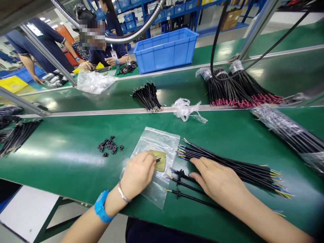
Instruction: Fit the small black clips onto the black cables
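My left hand [139,173] is closed in a pinch on a small dark piece [158,160], above a yellowish sponge [161,165]. Under the sponge lies a clear zip bag [157,194]. My right hand [220,179] has thumb and forefinger apart, the forefinger at the edge of a bundle of black cables [243,168] with stripped coloured wire ends. Near its thumb lie several separate cables [194,198], each with a black grommet [178,193] fitted near its left end. The right hand's other fingers are partly hidden.
Loose black grommets [110,144] lie left of the bag. Behind are a cable bundle [148,96], crumpled plastic [186,109], red-tipped cables [227,89] and a blue bin [165,52]. A wrapped bundle [291,135] lies at right, more cables [21,135] at left. Co-workers sit and stand opposite.
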